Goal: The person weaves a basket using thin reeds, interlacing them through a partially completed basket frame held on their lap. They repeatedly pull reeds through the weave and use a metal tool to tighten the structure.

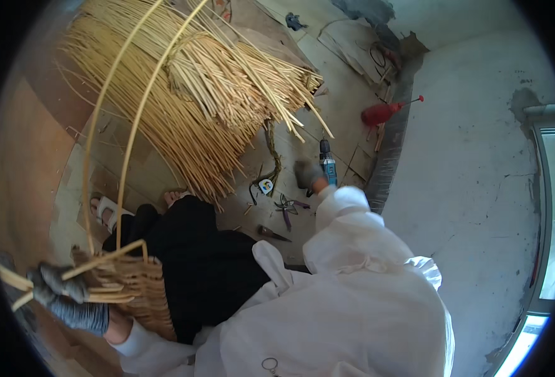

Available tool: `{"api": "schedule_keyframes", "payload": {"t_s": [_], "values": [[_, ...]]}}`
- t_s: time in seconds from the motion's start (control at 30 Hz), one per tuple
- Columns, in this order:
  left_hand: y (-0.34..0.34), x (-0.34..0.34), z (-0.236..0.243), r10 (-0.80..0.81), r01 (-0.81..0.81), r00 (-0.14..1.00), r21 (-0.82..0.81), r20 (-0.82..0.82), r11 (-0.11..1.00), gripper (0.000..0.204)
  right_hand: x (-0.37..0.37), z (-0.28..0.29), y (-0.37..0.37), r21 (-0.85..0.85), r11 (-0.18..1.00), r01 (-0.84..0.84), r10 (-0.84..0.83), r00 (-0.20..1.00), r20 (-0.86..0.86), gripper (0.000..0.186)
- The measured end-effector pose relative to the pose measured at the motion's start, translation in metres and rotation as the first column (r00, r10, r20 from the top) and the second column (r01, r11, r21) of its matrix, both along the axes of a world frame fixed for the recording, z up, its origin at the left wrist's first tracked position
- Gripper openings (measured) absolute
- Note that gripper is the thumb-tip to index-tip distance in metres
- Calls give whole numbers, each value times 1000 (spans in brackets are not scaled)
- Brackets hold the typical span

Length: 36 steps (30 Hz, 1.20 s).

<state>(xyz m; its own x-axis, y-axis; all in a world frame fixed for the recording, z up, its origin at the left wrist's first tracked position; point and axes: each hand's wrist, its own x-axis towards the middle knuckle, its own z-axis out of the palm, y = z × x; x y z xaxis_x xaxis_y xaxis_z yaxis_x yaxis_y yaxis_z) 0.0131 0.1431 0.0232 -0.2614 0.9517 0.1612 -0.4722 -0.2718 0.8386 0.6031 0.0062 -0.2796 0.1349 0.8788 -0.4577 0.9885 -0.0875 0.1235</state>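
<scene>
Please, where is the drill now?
In the head view, the drill is right of centre, beside the gloved right hand and left of the red bottle.

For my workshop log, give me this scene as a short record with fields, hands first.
Left hand: gloved, closed around pale rods beside woven basketwork
Right hand: gloved, at the blue drill; grip unclear
Loose tools: tape measure, purple-handled cutters, dark pointed tool
Material: large rod bundles
Red bottle: near the wall

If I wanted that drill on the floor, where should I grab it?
Probably hold the drill by the rear of its teal body, from the near side: its black chuck points away. The blurred right hand is at its left.
</scene>
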Motion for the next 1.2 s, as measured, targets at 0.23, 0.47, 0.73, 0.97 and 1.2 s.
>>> {"api": "schedule_keyframes", "payload": {"t_s": [0.23, 0.47, 0.73, 0.97, 1.2], "values": [[8, 9, -1, -311, 273, 860, 150, 405, 950, 22, -48, -169, -209, -457, 889, 32, -142, 968, -208, 25], [18, 52, 24, -343, 331, 913, 92, 221, 939, 26, -166, -156, -133, -522, 746, 414, -655, 596, -464, 34], [17, 65, 29, -248, 234, 967, 182, 53, 955, 27, -149, -100, -90, -794, 254, 551, -852, -262, -454, 44], [-7, 78, 55, 3, 17, 942, 57, -335, 998, 26, -159, 113, 15, -225, 833, 506, -201, -102, -974, 29], [-23, 108, 65, -43, 133, 869, 150, -494, 980, 35, -216, 248, 53, 136, 989, 61, 126, 152, -980, 18]]}}
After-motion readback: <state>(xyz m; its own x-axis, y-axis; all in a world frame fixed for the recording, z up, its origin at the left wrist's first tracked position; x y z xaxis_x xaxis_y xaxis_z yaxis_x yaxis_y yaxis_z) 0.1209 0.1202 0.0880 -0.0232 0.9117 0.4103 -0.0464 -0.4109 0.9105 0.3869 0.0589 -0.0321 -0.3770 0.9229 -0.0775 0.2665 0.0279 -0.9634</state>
